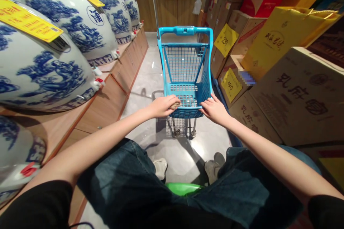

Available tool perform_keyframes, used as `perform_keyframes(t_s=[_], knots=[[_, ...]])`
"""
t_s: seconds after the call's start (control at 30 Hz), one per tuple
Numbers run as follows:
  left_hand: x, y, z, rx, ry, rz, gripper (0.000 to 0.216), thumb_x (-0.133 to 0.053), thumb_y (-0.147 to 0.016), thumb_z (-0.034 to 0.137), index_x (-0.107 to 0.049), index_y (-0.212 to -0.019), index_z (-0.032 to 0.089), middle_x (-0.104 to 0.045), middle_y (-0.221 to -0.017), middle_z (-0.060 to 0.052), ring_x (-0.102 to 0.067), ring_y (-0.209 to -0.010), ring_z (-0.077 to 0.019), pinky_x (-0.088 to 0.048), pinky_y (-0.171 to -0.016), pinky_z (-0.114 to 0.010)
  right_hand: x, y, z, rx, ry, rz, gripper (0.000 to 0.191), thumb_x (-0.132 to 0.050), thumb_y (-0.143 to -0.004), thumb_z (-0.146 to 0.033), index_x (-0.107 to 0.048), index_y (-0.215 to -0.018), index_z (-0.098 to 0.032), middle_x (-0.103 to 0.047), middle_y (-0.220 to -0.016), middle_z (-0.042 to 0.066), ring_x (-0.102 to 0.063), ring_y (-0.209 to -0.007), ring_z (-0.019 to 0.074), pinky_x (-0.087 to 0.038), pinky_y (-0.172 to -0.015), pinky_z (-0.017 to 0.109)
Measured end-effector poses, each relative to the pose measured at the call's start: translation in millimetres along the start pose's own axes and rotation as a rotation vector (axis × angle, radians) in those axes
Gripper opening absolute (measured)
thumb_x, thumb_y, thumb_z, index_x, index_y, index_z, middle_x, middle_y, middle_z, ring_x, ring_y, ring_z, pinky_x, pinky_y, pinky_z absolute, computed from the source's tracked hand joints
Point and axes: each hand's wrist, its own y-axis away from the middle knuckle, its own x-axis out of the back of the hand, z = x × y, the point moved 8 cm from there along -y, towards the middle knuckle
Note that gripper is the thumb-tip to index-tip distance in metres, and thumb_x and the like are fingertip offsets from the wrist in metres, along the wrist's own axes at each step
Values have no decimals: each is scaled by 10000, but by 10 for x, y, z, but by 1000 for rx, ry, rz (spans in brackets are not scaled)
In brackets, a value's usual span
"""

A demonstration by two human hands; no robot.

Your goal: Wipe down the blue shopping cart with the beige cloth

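Note:
A blue plastic shopping cart [185, 87] with a mesh basket stands on the floor in front of my knees. My left hand [164, 106] is closed at the left end of the near rim. A small beige thing [175, 105], possibly a folded cloth, shows under its fingers; its kind is unclear. With fingers curled over the near right corner of the rim, my right hand [215, 108] grips the cart. Inside, the basket holds nothing that I can see. The cart's push handle [185, 30] is at the far end.
Blue-and-white porcelain jars [71, 18] line a wooden shelf [107, 96] on the left. Cardboard boxes [295, 96] and a yellow gift bag [285, 39] are stacked close on the right. A green seat [184, 188] is under me. A wooden counter [177, 9] stands behind the cart.

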Motion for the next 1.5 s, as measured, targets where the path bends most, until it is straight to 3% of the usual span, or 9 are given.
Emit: perform_keyframes(t_s=[0.07, 0.13, 0.33, 0.57, 0.8, 1.03, 1.27, 1.43, 1.5], knots=[[-40, -77, -32, 55, -9, -74, 344, -537, -1011, 263, -618, -1342, 211, -746, -1266, -97, -743, -1135, -222, -600, -912, -314, 14, -14, -1, -7, -1, 13, 236, -556, -1094, -348, -725, -989, -220, -775, -885, 64, -648, -963, 264, -360, -1255, 482], [-60, -123, -13, 40, -12, -49, 340, -515, -1023, 241, -620, -1345, 206, -741, -1293, -115, -740, -1163, -226, -603, -946, -331, 17, -28, 3, -13, -9, 15, 232, -562, -1090, -350, -724, -981, -225, -774, -870, 60, -644, -956, 269, -379, -1234, 485], [-122, -26, 148, -270, -110, 140, 335, -411, -1115, 230, -662, -1326, 164, -739, -1373, -200, -722, -1282, -263, -586, -1109, -439, 1, -62, 63, 32, 8, 2, 209, -572, -1083, -333, -719, -988, -219, -751, -844, 56, -642, -938, 260, -374, -1240, 479], [-70, -129, -110, -80, -17, 161, 307, -544, -1054, 245, -639, -1339, 180, -773, -1259, -148, -772, -1156, -241, -643, -966, -353, 18, -68, 93, 42, 20, 118, 172, -600, -1069, -313, -713, -990, -209, -726, -843, 34, -663, -909, 254, -400, -1227, 484], [-27, -107, 115, -259, -105, 197, 303, -437, -1105, 206, -642, -1328, 189, -774, -1322, -145, -745, -1264, -220, -626, -1053, -346, 43, -91, 140, 76, 18, 128, 158, -645, -1047, -319, -701, -931, -227, -708, -781, 20, -657, -874, 252, -420, -1209, 465], [-77, -174, -39, 17, -152, 151, 335, -473, -1078, 214, -638, -1369, 198, -749, -1352, -150, -742, -1250, -254, -635, -1045, -391, -18, -193, 196, 49, -2, 60, 224, -623, -1065, -347, -689, -876, -247, -720, -772, 31, -645, -889, 255, -398, -1232, 468], [-212, -427, 222, -209, -174, 88, 382, -411, -1078, 122, -646, -1374, 172, -712, -1439, -170, -686, -1347, -263, -595, -1119, -421, -58, -320, 190, 7, 23, 35, 222, -603, -1069, -330, -705, -899, -229, -737, -789, 51, -652, -918, 266, -402, -1241, 471], [-179, -553, -113, 157, -117, 13, 350, -501, -1088, 241, -591, -1424, 199, -709, -1405, -146, -746, -1205, -262, -661, -925, -394, -114, -328, 248, -3, -47, 17, 226, -567, -1080, -335, -742, -1025, -204, -776, -906, 78, -668, -987, 274, -391, -1270, 500], [-217, -583, -25, 99, -95, 19, 352, -490, -1085, 208, -597, -1420, 198, -696, -1429, -153, -724, -1261, -263, -644, -996, -404, -124, -300, 285, 12, -103, 39, 268, -547, -1084, -330, -738, -1192, -175, -800, -1034, 102, -678, -1053, 282, -394, -1276, 521]])
